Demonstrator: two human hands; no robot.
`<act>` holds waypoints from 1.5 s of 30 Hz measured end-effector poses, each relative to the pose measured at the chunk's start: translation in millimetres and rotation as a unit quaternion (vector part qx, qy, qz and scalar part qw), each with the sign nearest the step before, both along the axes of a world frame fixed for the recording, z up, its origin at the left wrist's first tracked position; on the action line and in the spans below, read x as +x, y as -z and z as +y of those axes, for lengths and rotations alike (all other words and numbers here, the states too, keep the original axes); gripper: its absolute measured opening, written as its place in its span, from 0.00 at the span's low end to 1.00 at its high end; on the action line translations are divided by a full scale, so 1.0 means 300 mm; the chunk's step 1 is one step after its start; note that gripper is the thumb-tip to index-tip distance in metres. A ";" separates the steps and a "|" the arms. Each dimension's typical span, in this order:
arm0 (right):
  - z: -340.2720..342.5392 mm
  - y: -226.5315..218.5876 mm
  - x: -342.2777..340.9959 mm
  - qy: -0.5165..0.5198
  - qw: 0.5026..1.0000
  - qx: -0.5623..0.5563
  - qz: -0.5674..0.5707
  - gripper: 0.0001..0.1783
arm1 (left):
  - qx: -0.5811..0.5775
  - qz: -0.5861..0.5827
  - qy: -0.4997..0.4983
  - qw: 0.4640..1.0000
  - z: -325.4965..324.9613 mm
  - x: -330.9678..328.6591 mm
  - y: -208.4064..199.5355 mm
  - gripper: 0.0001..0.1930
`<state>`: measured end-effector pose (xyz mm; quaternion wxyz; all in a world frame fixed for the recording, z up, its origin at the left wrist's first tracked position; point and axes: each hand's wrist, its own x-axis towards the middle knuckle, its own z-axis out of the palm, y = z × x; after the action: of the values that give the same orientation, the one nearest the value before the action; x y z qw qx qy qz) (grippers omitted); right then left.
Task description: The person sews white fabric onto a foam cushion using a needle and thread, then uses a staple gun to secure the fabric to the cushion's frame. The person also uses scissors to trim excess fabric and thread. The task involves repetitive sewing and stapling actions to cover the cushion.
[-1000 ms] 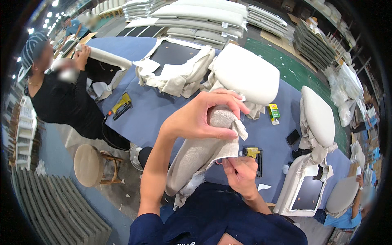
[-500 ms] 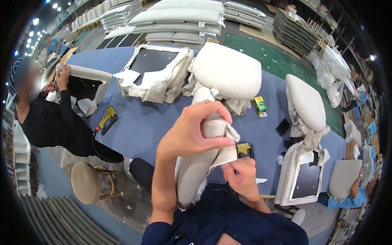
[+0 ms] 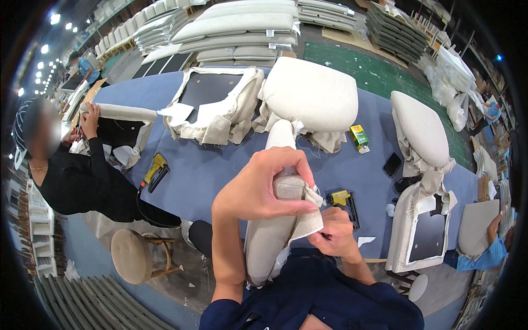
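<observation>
A beige upholstered chair cushion (image 3: 263, 245) stands on edge in front of my body, its far end raised toward the table's middle. My left hand (image 3: 256, 187) curls over its upper edge, thumb and fingers clamped around a folded corner of the cover. From that corner hangs a loose fabric flap (image 3: 307, 224). My right hand (image 3: 336, 234) pinches the flap's edge at its right side; its fingertips are partly hidden. A yellow and black staple gun (image 3: 344, 204) lies on the blue table (image 3: 220, 165) just beyond my right hand.
Several partly covered cushions rest around: an upside-down one (image 3: 212, 96), a pale one (image 3: 311, 93), more at right. A green box (image 3: 359, 138), a phone (image 3: 391, 164) and a second staple gun (image 3: 157, 169) lie there. At left, a co-worker (image 3: 82, 176) handles another cushion.
The view has shifted slightly, so the table's things sit farther right or lower. Both hands keep their hold on the cushion's cover, and the flap hangs a little lower in the picture.
</observation>
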<state>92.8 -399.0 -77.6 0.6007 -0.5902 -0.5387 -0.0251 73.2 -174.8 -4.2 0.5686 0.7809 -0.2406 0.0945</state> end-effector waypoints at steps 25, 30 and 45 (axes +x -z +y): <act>-0.246 1.013 0.330 0.214 0.823 -0.524 -0.047 0.17 | 0.180 -0.119 -0.547 0.809 0.048 -0.371 0.001 0.18; -0.001 0.605 0.416 0.279 0.943 -0.176 0.043 0.20 | 0.116 -0.166 -0.507 0.838 -0.043 -0.417 -0.001 0.13; 0.318 -0.156 0.219 -0.191 0.959 -0.098 0.185 0.35 | -0.184 -0.169 -0.354 0.901 -0.156 -0.341 0.069 0.20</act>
<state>158.4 -303.5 -30.7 0.6225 -0.5269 -0.5208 0.2522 -29.0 -221.5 -24.8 0.5820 0.6685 -0.0188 0.4626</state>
